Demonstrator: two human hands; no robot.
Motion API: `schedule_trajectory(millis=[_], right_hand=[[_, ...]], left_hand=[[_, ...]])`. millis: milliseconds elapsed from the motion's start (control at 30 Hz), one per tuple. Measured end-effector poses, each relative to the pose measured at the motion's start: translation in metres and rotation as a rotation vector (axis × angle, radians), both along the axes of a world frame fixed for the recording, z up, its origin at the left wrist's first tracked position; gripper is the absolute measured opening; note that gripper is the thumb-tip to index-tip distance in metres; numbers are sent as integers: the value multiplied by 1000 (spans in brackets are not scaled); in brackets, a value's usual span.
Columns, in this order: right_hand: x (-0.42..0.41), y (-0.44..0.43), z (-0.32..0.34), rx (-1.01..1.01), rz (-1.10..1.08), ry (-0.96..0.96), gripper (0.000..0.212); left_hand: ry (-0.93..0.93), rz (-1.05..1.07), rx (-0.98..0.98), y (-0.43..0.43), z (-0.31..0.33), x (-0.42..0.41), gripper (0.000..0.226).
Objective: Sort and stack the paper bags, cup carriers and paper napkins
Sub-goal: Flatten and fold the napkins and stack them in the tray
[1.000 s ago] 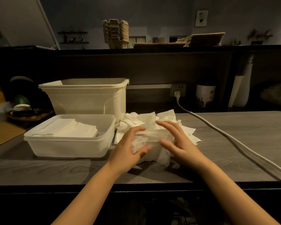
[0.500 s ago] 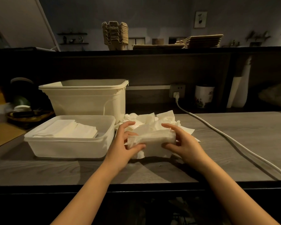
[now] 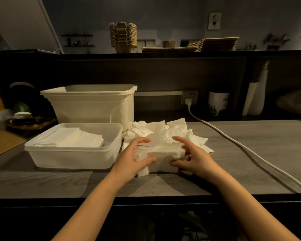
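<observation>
We're at the counter (image 3: pixel 250 134) and both hands are on it: left hand (image 3: pixel 129 159) and right hand (image 3: pixel 198 157) clamp a napkin bundle (image 3: pixel 161 153) btwn them. Fingers are curled over the top, thumbs on the near face, so each hand holds one end, left at the bundle's 9 o'clock, right at its 3. The bundle's bottom edge touches the counter, dead centre in front of us.

Right behind it, at 12 o'clock, we see the loose napkin pile (image 3: pixel 163 127), crumpled, touching the bundle's back. At 9 o'clock sits a clear shallow tub (image 3: pixel 73 160) w/ stacked napkins (image 3: pixel 71 139) lying flat inside. Just beyond that tub, approx 10 o'clock, is a deep cream bin (image 3: pixel 94 105); we can't tell what's in it.

Up at 12 o'clock on the top shelf: cup carriers (image 3: pixel 122 36), nested in a stack. At 1 o'clock on the same shelf, paper bags (image 3: pixel 215 43) lie flat in a stack.

At 2 o'clock a white cable (image 3: pixel 250 151) runs from the wall socket (image 3: pixel 189 97) across the counter toward 4 o'clock.
</observation>
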State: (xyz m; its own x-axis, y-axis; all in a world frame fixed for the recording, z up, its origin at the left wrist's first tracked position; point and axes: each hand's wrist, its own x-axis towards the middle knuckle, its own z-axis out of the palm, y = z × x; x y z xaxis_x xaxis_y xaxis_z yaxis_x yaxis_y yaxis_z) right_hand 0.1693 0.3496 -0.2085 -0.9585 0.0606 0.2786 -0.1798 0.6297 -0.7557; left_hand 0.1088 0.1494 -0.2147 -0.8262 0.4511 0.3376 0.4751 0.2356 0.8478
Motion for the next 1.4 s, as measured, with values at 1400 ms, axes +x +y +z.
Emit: schedule_trajectory(millis=[1400], right_hand=[[0, 9, -1, 117, -50, -33, 21]], left_hand=[[-11, 32, -184, -5, -10, -9, 61]])
